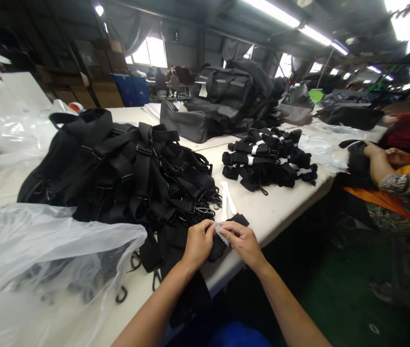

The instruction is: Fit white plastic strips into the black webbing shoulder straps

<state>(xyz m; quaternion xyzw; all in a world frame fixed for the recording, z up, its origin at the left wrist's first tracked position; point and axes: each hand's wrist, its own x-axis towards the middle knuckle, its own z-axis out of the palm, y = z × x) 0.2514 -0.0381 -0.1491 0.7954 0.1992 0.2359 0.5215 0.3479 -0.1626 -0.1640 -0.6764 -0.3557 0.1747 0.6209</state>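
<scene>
At the near table edge, my left hand (199,241) and my right hand (243,241) meet, both closed on a small white strip with a serrated edge (222,235). The strip lies over a folded black strap (239,220) under my hands. Just beyond them, more white serrated strips (225,200) lie on the table. To the left rises a big heap of loose black straps (143,168) with metal buckles and hooks. Further back on the right sit several black strap bundles (270,156) with white bands around them.
Clear plastic bags (46,260) cover the table's near left. Black bags (226,96) are stacked at the back of the table (252,207). On the right, a person's arms (378,164) handle a dark item beside a plastic sheet.
</scene>
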